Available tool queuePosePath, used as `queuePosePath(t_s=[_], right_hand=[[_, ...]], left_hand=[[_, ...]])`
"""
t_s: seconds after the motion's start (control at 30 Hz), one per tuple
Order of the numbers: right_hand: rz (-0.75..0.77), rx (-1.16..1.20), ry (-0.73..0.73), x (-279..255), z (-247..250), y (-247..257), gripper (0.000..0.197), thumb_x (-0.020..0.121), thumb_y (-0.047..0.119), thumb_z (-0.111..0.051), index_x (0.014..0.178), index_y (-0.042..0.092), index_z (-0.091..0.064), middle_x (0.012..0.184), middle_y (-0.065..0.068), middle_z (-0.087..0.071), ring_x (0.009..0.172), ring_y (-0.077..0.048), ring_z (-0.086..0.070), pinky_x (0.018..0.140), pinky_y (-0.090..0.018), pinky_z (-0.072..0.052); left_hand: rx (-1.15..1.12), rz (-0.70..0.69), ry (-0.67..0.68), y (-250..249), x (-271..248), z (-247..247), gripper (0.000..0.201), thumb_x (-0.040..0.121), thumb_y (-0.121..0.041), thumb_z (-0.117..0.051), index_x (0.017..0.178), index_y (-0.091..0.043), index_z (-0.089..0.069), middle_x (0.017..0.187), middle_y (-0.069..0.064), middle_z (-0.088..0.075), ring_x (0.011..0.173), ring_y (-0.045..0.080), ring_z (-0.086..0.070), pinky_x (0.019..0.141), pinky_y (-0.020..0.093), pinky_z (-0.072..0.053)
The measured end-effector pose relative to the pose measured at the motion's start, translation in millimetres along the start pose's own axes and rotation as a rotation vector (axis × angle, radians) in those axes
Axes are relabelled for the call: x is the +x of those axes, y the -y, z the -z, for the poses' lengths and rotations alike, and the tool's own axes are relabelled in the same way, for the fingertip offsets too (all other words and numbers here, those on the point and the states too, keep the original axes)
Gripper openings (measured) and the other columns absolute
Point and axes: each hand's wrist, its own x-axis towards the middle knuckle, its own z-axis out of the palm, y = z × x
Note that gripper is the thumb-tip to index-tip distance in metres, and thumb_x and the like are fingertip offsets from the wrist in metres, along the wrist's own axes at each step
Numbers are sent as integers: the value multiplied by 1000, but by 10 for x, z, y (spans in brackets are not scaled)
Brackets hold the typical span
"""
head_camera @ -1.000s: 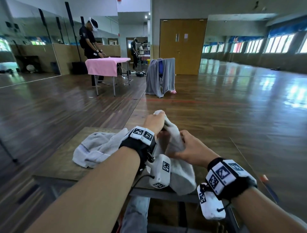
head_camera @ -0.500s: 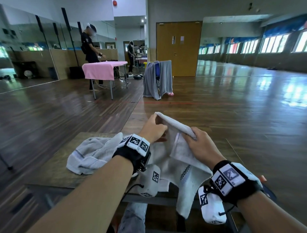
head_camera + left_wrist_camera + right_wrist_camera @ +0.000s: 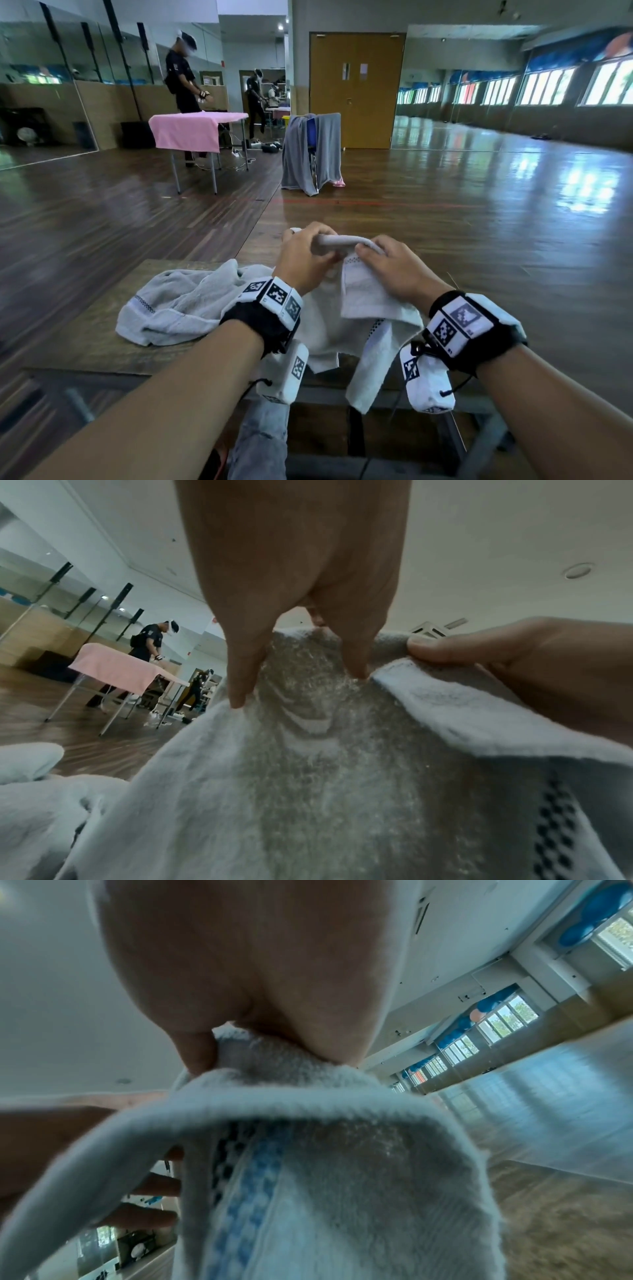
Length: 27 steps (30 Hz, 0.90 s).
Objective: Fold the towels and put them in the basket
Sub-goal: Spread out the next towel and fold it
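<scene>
I hold a white towel (image 3: 363,308) with a checkered band up above a low wooden table (image 3: 85,346). My left hand (image 3: 305,255) grips its bunched top edge, and my right hand (image 3: 390,265) pinches the same edge close beside it. The rest of the cloth hangs down over the table's near edge. In the left wrist view my fingers (image 3: 240,669) curl into the towel (image 3: 308,791), with the right thumb (image 3: 445,647) on its hem. The right wrist view shows the towel (image 3: 308,1177) pinched under my thumb. A second grey towel (image 3: 174,305) lies crumpled on the table at the left. No basket is in view.
Wooden floor stretches ahead. A chair draped in grey cloth (image 3: 311,150) stands a few metres off. A table with a pink cloth (image 3: 191,130) and a person (image 3: 181,82) beside it are at the far left. My knee in jeans (image 3: 263,442) is below the table edge.
Both hands have lifted the towel off the table and opened it out from a bundle. They now sit close together on its top edge, higher than before.
</scene>
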Motion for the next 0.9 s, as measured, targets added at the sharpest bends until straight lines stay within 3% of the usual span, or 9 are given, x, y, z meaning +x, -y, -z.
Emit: queuePosePath(t_s=[0.1, 0.2, 0.27, 0.37, 0.5, 0.63, 0.73, 0.8, 0.9], right_hand=[[-56, -25, -95, 40, 13, -20, 14, 97, 38, -61, 98, 25, -53, 92, 10, -60, 78, -3, -56, 59, -24, -37], [-128, 35, -112, 68, 17, -28, 20, 97, 30, -62, 111, 22, -50, 101, 0, -63, 84, -12, -61, 64, -28, -46], [-168, 159, -113, 63, -8, -15, 29, 96, 26, -64, 121, 18, -50, 111, -6, -65, 97, -19, -65, 79, -33, -53], [-192, 243, -77, 13, -66, 0, 50, 91, 29, -69, 134, 15, -48, 121, -10, -64, 109, -23, -65, 95, -41, -54], [-163, 291, 5, -136, -105, 53, 70, 89, 48, -69, 145, 20, -39, 129, -14, -62, 117, -24, -63, 106, -47, -48], [-78, 253, 165, -304, -132, 122, 112, 63, 75, -74, 152, 25, -28, 138, 2, -55, 122, -12, -60, 106, -36, -50], [-31, 251, 183, -314, -152, 95, 105, 67, 62, -82, 147, 19, -31, 129, 7, -62, 109, -1, -66, 92, -23, -56], [-69, 211, 155, -254, -113, 51, 95, 76, 45, -84, 149, 18, -29, 125, -1, -65, 106, -8, -69, 91, -29, -57], [-64, 22, 132, -148, -36, -53, 71, 87, 16, -74, 146, 18, -34, 105, -4, -71, 88, -10, -71, 71, -21, -54]], left_hand=[[10, -50, 110, 31, -67, 9, 52, 70, -9, -83, 113, -18, -55, 114, 17, -59, 111, 37, -55, 89, 42, -53], [27, -127, 313, 27, -220, 9, 87, 63, -13, -88, 134, -27, -39, 136, 12, -41, 127, 27, -42, 97, 20, -46], [34, -154, 397, -1, -279, -10, 99, 61, -14, -91, 141, -26, -34, 141, 11, -36, 128, 25, -41, 100, 28, -46], [105, -181, 339, -64, -302, -49, 68, 67, -13, -89, 127, -16, -58, 123, 14, -49, 102, 19, -52, 86, 23, -46], [206, -210, 137, -123, -258, -40, 13, 88, -11, -68, 97, -8, -75, 99, 13, -62, 84, 20, -57, 82, 33, -48], [271, -214, 17, -216, -163, -19, 30, 87, -22, -52, 61, -7, -52, 64, 8, -55, 63, 24, -49, 62, 35, -37], [205, -183, 46, -269, -111, 5, 26, 89, -15, -57, 65, -5, -54, 61, 10, -57, 61, 29, -52, 59, 36, -39], [210, -165, 41, -262, -74, 40, 23, 90, -14, -56, 68, -6, -60, 63, 6, -59, 64, 27, -56, 59, 32, -38], [187, -114, -36, -212, 16, 134, 19, 91, -12, -54, 79, -9, -69, 71, 3, -67, 69, 20, -60, 62, 30, -41]])
